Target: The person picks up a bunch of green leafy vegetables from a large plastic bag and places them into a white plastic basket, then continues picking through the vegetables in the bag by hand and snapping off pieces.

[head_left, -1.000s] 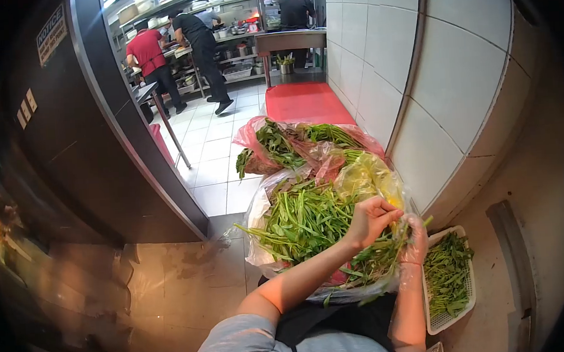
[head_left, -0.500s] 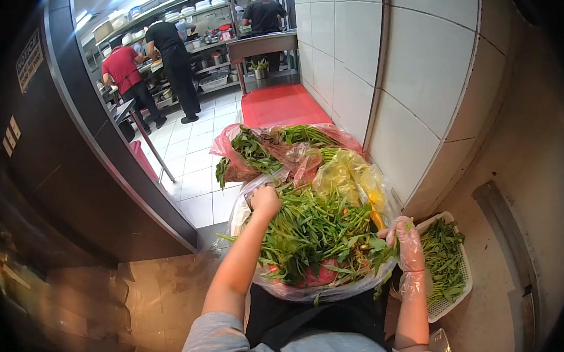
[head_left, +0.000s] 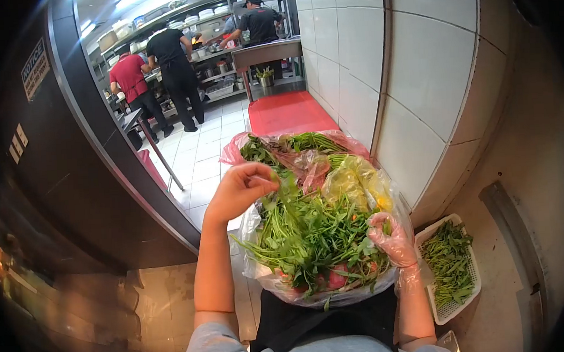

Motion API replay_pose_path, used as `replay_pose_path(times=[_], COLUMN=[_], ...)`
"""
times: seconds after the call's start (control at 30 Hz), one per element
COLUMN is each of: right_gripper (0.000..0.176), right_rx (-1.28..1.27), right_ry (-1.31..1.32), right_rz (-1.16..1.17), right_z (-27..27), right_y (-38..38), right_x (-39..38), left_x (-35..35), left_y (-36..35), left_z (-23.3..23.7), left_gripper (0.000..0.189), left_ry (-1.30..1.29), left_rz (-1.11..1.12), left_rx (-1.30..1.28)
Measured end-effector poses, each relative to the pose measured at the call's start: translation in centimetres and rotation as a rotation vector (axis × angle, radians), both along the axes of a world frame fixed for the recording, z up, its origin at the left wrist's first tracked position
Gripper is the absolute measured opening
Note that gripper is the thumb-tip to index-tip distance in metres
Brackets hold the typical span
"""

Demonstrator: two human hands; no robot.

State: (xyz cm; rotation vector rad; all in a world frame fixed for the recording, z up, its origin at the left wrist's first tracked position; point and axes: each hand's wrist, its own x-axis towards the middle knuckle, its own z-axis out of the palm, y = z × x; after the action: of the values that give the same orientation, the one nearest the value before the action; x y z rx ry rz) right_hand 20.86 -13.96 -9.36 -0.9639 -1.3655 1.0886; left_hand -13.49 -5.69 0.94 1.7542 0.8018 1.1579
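A heap of leafy green stems (head_left: 317, 238) lies in a clear plastic bag in front of me. Above its left side, my bare left hand (head_left: 245, 187) pinches a sprig of greens (head_left: 288, 191), which is blurred. My right hand (head_left: 392, 239), in a clear plastic glove, is curled at the heap's right edge with its fingertips closed; what it holds, if anything, is too small to make out. A yellow plastic bag (head_left: 349, 182) and a pink bag (head_left: 310, 165) with more greens lie at the back of the heap.
A white basket (head_left: 473, 288) of greens stands on the floor at right. Behind the heap is a red surface (head_left: 291, 113) beside a tiled wall (head_left: 346, 58). A dark panel (head_left: 71, 174) stands at left. Several people work near shelves and a metal table (head_left: 269, 52) further back.
My left hand has lifted from the heap, with a sprig now between its fingers. My right hand has moved slightly up and left, over the heap's edge. The view has shifted a little.
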Motion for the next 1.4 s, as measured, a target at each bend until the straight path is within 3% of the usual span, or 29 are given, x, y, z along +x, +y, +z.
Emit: replay_pose_path(times=[0.03,0.07,0.17,0.23,0.4,0.43,0.53,0.57,0.67,0.7,0.8,1.0,1.1,1.2,1.3,1.4], right_gripper=[0.016,0.015,0.017,0.017,0.013,0.011,0.014,0.016,0.023,0.026,0.028,0.020,0.012,0.011,0.020,0.028], right_rx=[-0.032,-0.066,-0.093,0.035,0.550,0.490,1.075,1.059,0.564,0.665,0.791,0.702,0.776,1.062,0.521,0.000], right_ry=[-0.008,-0.020,-0.140,-0.221,-0.548,-0.510,-0.656,-0.749,-1.064,-0.881,-0.784,-0.887,-0.713,-0.189,-0.200,-0.069], right_rz=[-0.015,-0.028,-0.119,-0.126,-0.208,-0.181,-0.457,-0.535,-0.413,-0.322,-0.280,-0.292,-0.318,-0.603,-0.312,-0.203], right_z=[-0.1,0.0,1.9,3.1,4.8,5.9,4.5,4.1,4.0,4.0,3.9,4.9,4.8,2.5,0.3,-1.4], right_y=[-0.3,-0.6,0.0,0.1,1.5,1.3,3.2,3.2,3.0,3.9,4.9,4.1,4.5,6.6,6.5,7.5], right_x=[-0.1,-0.1,-0.5,-1.3,-3.3,-4.2,-6.0,-6.4,-7.3,-7.3,-7.5,-7.6,-7.3,-8.1,-4.7,-0.3], left_x=[-0.1,-0.1,0.4,1.3,3.1,3.6,5.2,5.6,7.0,7.4,7.9,9.5,9.7,10.1,9.7,8.7], left_y=[0.3,0.8,0.7,0.7,0.7,0.5,0.0,-0.1,-1.0,-1.3,-1.7,-2.7,-2.7,-2.8,-2.3,-2.1], left_z=[0.6,0.8,1.8,1.5,-0.2,-0.4,-1.2,-1.3,-1.6,-1.6,-1.9,-2.5,-2.9,-3.4,-3.8,-3.5], left_gripper=[0.015,0.016,0.016,0.015,0.016,0.016,0.016,0.016,0.014,0.014,0.012,0.012,0.011,0.011,0.011,0.010], left_ry=[0.183,0.198,0.040,-0.082,-0.273,-0.287,-0.345,-0.352,-0.370,-0.377,-0.416,-0.459,-0.486,-0.499,-0.543,-0.507], left_rz=[0.207,0.308,0.305,0.334,0.398,0.405,0.411,0.414,0.429,0.429,0.422,0.396,0.345,0.302,0.325,0.313], left_rx=[0.055,0.118,0.054,0.039,-0.045,-0.045,-0.042,-0.031,0.003,0.005,-0.001,-0.057,-0.062,-0.051,0.000,0.029])
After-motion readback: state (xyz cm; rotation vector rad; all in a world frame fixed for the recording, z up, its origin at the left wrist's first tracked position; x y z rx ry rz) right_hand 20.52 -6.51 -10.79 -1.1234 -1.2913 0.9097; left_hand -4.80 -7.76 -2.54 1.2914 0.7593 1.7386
